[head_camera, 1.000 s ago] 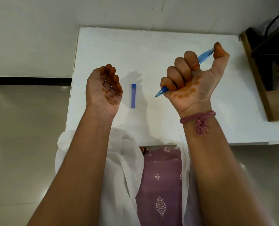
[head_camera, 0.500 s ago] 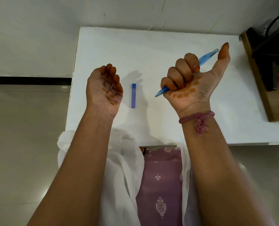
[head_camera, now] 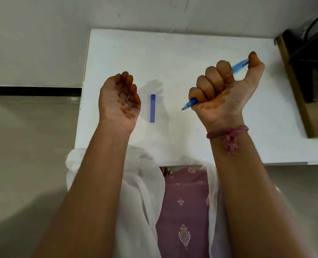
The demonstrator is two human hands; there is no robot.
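While the right hand (head_camera: 223, 94) grips the pen (head_camera: 190, 103) in a full fist, its thumb (head_camera: 254, 62) lies on the top end of the pen, as if to press the click button. The tip points down and to the left, above the table (head_camera: 173, 53), and does not touch it. The left hand (head_camera: 119, 101) is held up beside it with the palm upward and the fingers loosely curled, and it holds nothing. Between the two hands a small blue case (head_camera: 153, 108) lies flat on the table, apart from both. It may be a box of leads, but the view is too coarse to be sure.

I judge that the step in hand is clicking the pen with the thumb, to push out the point. The next move calls for a change of grip. The fist is good for pressing but not for writing, so the fingers must bring the pen into a pinch near the tip. If a refill is wanted, the free left hand has to come down to the case and pick it up.
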